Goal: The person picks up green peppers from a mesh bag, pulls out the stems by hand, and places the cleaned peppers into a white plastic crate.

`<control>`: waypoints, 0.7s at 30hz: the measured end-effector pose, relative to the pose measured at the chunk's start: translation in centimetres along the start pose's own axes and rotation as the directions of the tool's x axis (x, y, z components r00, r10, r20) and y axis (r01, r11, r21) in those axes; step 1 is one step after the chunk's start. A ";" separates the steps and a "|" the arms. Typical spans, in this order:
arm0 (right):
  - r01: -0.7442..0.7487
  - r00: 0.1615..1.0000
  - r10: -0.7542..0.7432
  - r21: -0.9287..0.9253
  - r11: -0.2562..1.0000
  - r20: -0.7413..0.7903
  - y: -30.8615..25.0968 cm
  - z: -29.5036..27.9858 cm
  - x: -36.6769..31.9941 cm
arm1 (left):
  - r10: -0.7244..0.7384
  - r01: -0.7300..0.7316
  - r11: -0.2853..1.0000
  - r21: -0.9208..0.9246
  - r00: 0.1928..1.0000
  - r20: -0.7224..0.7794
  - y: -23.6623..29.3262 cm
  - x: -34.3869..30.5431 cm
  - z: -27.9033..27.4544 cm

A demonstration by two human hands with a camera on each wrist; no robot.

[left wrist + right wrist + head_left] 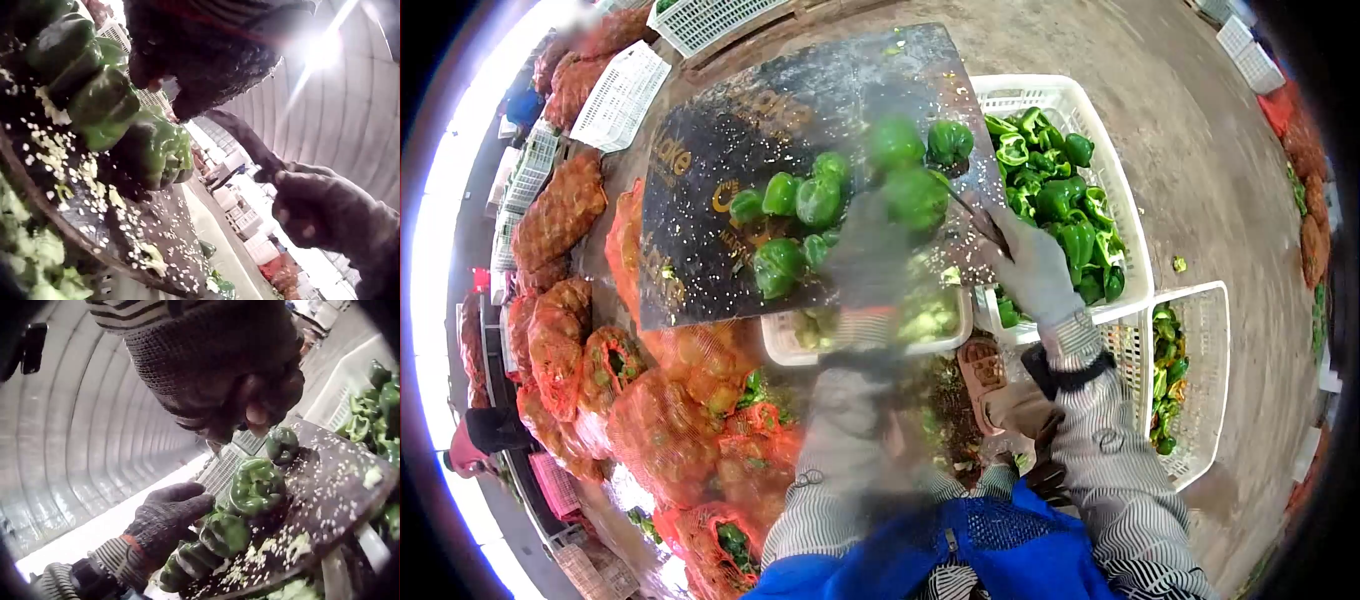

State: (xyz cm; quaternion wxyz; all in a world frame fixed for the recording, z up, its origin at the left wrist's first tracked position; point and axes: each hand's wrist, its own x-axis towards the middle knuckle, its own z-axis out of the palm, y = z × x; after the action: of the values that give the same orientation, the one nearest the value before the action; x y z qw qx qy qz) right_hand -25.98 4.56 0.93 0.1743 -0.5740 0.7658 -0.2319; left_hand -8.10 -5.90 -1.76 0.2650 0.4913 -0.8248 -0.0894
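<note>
In the head view, the gloved left hand (868, 240), blurred, is over the board beside a blurred green pepper (915, 198). The right wrist view shows the left hand (169, 515) with fingers extended beside a row of peppers (225, 534). A dark curved knife (240, 131) is gripped in the right hand (331, 215), its blade pointing toward the left hand (200, 56). In the head view, the right hand (1032, 268) is at the board's right edge. An open-topped pepper (256, 486) stands on the board. The right fingers are curled around the handle, which is mostly hidden.
The dark board (700, 240) is strewn with seeds and several whole peppers. A white crate (1137, 240) of cut peppers stands on its right, another crate (1218, 390) beyond. A white tub (785, 350) with pale scraps sits under the near edge. Red net sacks (670, 430) lie left.
</note>
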 end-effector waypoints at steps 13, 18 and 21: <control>0.103 0.957 -0.073 -0.094 0.990 0.281 0.6 0.7 6.5 | -0.121 0.121 0.993 0.013 0.966 0.229 -0.4 0.3 3.5; 0.143 0.952 -0.122 -0.056 0.988 0.281 0.0 1.0 7.8 | -0.123 0.110 0.992 0.067 0.963 0.240 -1.2 0.5 4.8; 0.145 0.933 -0.104 -0.096 0.985 0.344 -1.2 0.0 9.0 | -0.165 0.137 0.984 0.112 0.940 0.297 -0.5 1.1 3.8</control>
State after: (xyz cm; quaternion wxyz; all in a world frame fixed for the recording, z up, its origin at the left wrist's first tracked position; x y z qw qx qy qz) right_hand -27.54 -4.33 1.60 0.2529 -0.6621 0.6992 -0.0943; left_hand -10.16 -7.48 -4.79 0.1043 0.5447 -0.8190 -0.1472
